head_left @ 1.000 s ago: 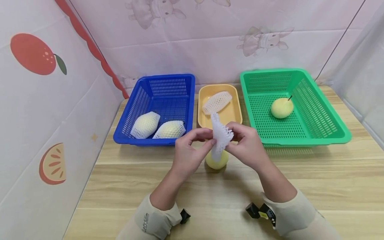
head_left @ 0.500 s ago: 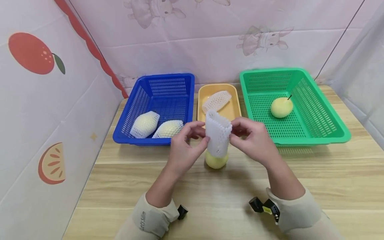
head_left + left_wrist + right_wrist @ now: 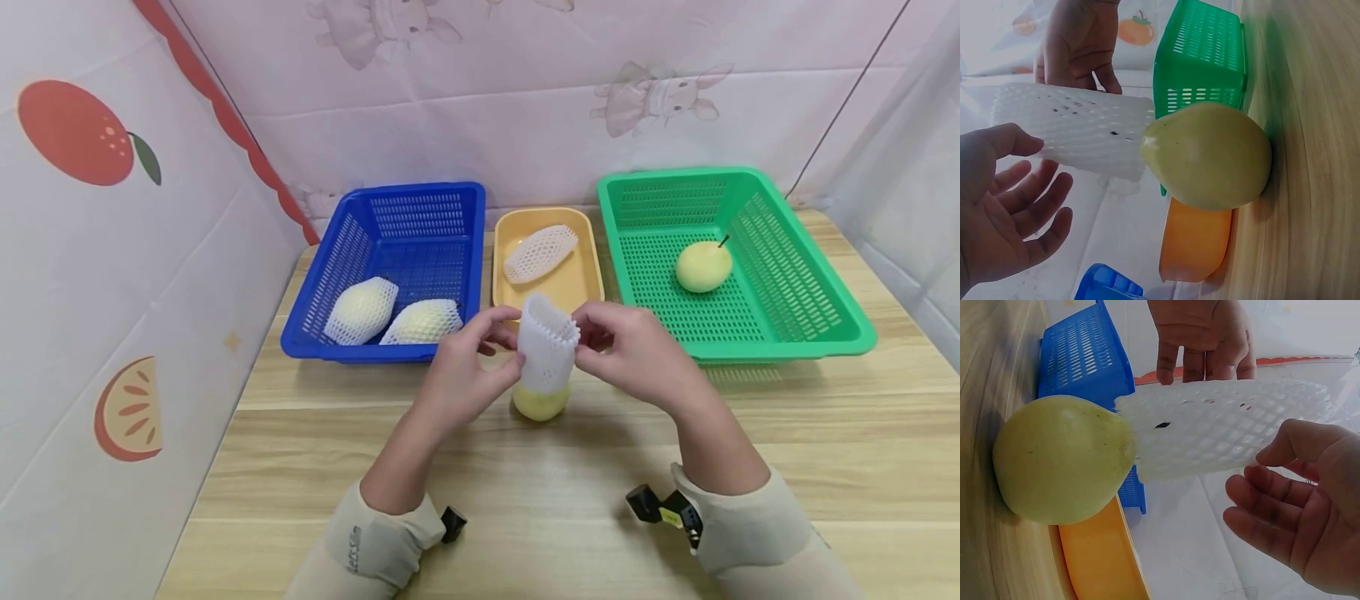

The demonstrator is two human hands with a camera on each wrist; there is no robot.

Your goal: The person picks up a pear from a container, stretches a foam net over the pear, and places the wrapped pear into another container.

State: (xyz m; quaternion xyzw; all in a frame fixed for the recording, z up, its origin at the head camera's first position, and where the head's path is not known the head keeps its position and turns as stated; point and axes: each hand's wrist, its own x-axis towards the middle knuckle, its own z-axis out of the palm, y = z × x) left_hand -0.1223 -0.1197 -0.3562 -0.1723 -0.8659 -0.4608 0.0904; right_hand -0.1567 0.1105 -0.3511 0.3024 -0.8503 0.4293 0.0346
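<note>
A white foam net sleeve (image 3: pixel 546 357) is held upright between both hands, its mouth spread. A yellow-green pear (image 3: pixel 542 406) stands on the table directly under it. In the left wrist view the sleeve's lower end (image 3: pixel 1132 140) meets the narrow top of the pear (image 3: pixel 1216 156); whether it encloses the tip cannot be told. My left hand (image 3: pixel 467 367) pinches the sleeve's left side between thumb and index finger, the other fingers loosely bent. On the opposite side, my right hand (image 3: pixel 637 354) pinches the rim, also seen in the right wrist view (image 3: pixel 1319 500).
Two net-covered pears (image 3: pixel 363 312) lie in the blue basket (image 3: pixel 480 250) at left. Behind the hands, a yellow tray (image 3: pixel 585 287) holds another flat net sleeve (image 3: pixel 542 254). One bare pear (image 3: pixel 703 267) sits in the green basket (image 3: pixel 847 325) at right. Bare wooden table (image 3: pixel 540 517) lies in front.
The sleeve, bunched and narrow a second ago, has been opened into a tube above the pear. My right hand has moved slightly right, and the sleeve has dropped a little.
</note>
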